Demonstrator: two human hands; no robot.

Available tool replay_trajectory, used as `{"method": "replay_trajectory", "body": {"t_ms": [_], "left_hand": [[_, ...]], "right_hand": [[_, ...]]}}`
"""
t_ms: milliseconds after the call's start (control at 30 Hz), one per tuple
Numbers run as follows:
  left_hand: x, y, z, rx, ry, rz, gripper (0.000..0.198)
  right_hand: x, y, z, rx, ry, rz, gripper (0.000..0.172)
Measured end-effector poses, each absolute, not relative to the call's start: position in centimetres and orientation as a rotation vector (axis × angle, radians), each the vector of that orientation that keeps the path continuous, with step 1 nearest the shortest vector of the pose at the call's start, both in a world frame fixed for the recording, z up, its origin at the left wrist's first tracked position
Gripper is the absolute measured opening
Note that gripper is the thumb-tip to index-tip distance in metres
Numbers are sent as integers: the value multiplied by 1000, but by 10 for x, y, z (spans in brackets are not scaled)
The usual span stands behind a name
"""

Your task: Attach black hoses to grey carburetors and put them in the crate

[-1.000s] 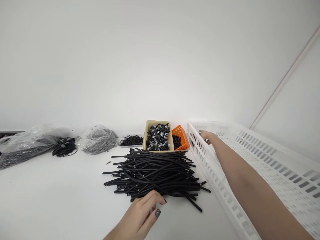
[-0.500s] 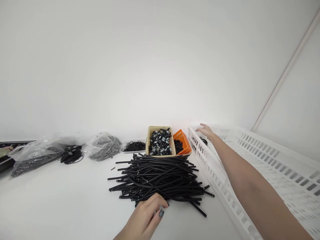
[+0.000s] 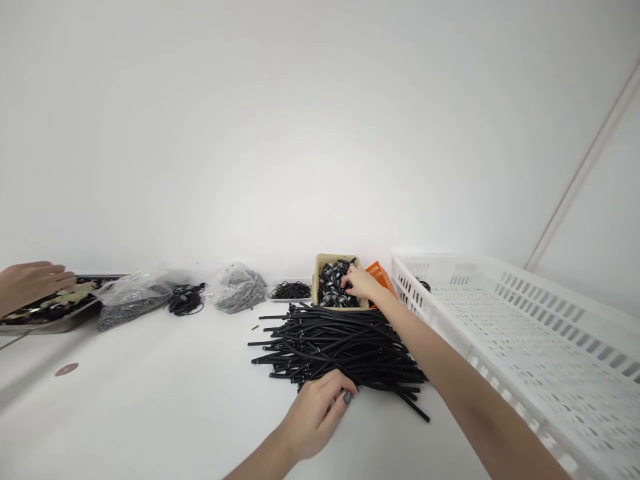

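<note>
My right hand [image 3: 361,281] reaches into the beige bin [image 3: 316,283], its thumb and fingers closed around one of the black-and-grey parts [image 3: 334,287] heaped there. The fingers partly cover that part. Down at the near edge of a pile of black rubber tubes [image 3: 340,337] is my left hand [image 3: 323,408]. Its fingers are curled and the thumb is close to the index finger. Whatever may lie between them is hidden by the hand. Most of the tubes lie crosswise, with several ends sticking out at both sides.
A large white slatted crate [image 3: 493,320] stands on the right, and an orange basket [image 3: 379,273] behind the tubes. Leftward are a tray of black rings [image 3: 291,291], a bubbly clear bag [image 3: 237,288], a black cord bundle [image 3: 185,300] and another bag [image 3: 135,299]. A co-worker's hand [image 3: 35,283] hovers over a tray.
My right hand has gone from above the white crate to inside the beige bin. My left hand stays by the tubes, thumb nearer the index finger. The view has turned left, showing a co-worker's hand.
</note>
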State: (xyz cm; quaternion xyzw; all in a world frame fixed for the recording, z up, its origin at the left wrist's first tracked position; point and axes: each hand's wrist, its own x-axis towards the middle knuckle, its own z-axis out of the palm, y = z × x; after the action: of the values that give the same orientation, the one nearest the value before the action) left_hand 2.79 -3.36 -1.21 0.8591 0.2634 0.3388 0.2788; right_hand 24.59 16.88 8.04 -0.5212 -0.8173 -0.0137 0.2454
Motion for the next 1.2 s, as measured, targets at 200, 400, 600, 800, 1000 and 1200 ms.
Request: {"method": "replay_trajectory", "body": {"t_ms": [200,400,600,800,1000,1200], "left_hand": [[28,-36,-11,2329,699,928,28],[29,-36,-12,2327,715,948,27],[27,-28,-18,2360,809,1051,22],[20,-15,-17,2289,1048,1268,27],[25,-17,9,2344,1128,1075,22],[43,-3,41,2512,983,799,21]], "right_hand": [[251,147,61,-1371,-2103,-151,11],[232,93,61,-1311,-1623,-139,24],[191,10,23,-1002,-1632,359,24],[188,-7,8,-951,-1820,358,29],[196,1,-1,-961,-1763,316,28],[202,4,1,-908,-1516,344,25]]}}
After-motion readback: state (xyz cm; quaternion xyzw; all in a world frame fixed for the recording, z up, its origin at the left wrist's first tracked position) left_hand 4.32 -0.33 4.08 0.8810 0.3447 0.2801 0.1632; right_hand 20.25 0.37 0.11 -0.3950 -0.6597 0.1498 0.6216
